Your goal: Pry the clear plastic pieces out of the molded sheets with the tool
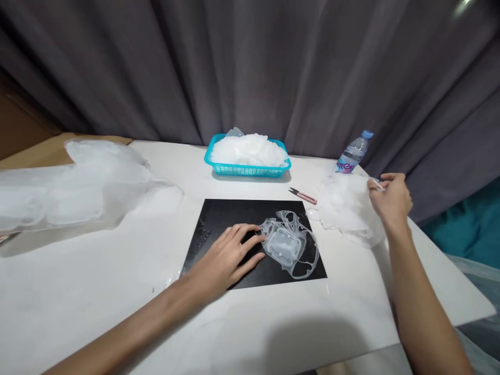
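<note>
One table (97, 281) before grey curtains (246, 67), left fingers (250, 264) spread, empty, over black mat (219, 219), right fingers (374, 195) tight around white sliver (377, 184)

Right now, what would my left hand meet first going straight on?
Your left hand would probably meet the translucent plastic piece on the black mat; whether its fingers touch it is unclear.

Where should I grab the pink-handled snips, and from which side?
By the pink handle, probably from the near side: the snips lie flat, dark blades pointing left and away, the handle end toward the white pile.
</note>
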### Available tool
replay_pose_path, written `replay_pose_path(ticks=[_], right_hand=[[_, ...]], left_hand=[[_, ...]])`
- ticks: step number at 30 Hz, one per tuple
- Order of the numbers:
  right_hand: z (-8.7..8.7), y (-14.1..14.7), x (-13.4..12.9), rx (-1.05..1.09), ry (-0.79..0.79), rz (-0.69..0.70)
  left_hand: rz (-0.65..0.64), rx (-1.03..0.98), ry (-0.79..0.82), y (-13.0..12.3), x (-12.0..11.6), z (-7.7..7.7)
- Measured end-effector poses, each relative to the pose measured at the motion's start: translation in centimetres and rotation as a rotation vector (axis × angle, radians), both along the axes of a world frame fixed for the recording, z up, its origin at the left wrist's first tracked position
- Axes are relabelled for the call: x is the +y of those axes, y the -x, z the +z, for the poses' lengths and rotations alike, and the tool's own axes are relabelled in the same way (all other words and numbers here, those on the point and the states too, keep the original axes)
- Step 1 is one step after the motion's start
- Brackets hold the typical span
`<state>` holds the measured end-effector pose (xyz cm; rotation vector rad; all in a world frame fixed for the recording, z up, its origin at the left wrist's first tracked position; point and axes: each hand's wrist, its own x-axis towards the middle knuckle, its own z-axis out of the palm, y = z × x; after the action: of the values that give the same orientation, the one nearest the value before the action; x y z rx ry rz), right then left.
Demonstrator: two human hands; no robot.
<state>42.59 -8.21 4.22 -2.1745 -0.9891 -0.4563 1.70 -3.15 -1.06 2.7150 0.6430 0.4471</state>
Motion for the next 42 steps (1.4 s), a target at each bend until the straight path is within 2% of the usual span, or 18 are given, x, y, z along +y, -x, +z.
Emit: replay_pose_path(ticks=[2, 4, 6, 9, 10, 12, 15, 17, 21, 24, 27, 31, 33, 36, 39, 42], right_hand=[[0.3, 1.7, -0.2, -0.034, -0.047, -0.074], [0.6, 4.7, 0.0, -0.082, -0.047, 0.011], [0.5, 8.1, 0.1, -0.045, 0.047, 0.256], [-0.5, 12.3, -0.2, 0.083, 0.392, 0.743], [-1.1, 13.2, -0.4, 0.114, 0.470, 0.839], [-2.2, 14.1, -0.6, 0.154, 0.552, 0.920], [-3.6, 14.2, -0.5, 0.161, 0.553, 0.919], [-4.2, 14.1, -0.2, 0.139, 0.531, 0.923], [-4.8, 14.6, 0.0, 0.094, 0.478, 0.974], [-5.0, 15.3, -0.1, 0.049, 0.458, 1.021], [-5.4, 15.6, 0.0, -0.019, 0.414, 0.990], [-6.0, 14.9, 1.4, -0.166, 0.231, 0.752], [-6.1, 14.3, 2.1, -0.216, 0.124, 0.624], [-5.8, 13.8, 2.8, -0.206, 0.023, 0.503], [-5.5, 13.4, 3.0, -0.126, 0.085, 0.447], [-5.4, 12.7, 2.9, -0.016, 0.238, 0.500]], left_hand=[[0.006, -0.014, -0.083, -0.1, 0.0, -0.1], [0.013, -0.018, -0.146, -0.1, 0.0, -0.2], [0.022, -0.011, -0.204, 0.0, 0.1, -0.2], [0.059, 0.010, -0.303, 0.5, 0.8, 0.0], [0.080, 0.019, -0.326, 0.7, 1.1, 0.2], [0.116, 0.037, -0.330, 1.2, 1.8, 0.6], [0.145, 0.029, -0.202, 1.9, 2.6, 1.3], [0.182, -0.020, -0.013, 2.2, 2.8, 1.7], [0.255, -0.140, 0.468, 2.1, 2.2, 2.2], [0.324, -0.258, 0.653, 1.4, 1.7, 1.7], [0.358, -0.369, 0.680, 0.6, 1.6, 0.8], [0.195, -0.379, 0.732, 0.4, 1.7, 0.7], [0.125, -0.346, 0.687, 0.6, 1.5, 1.2], [0.061, -0.299, 0.531, 0.9, 1.1, 2.1], [0.027, -0.232, 0.434, 1.0, 0.5, 2.5], [-0.045, -0.163, 0.487, 0.7, 0.3, 2.3]])
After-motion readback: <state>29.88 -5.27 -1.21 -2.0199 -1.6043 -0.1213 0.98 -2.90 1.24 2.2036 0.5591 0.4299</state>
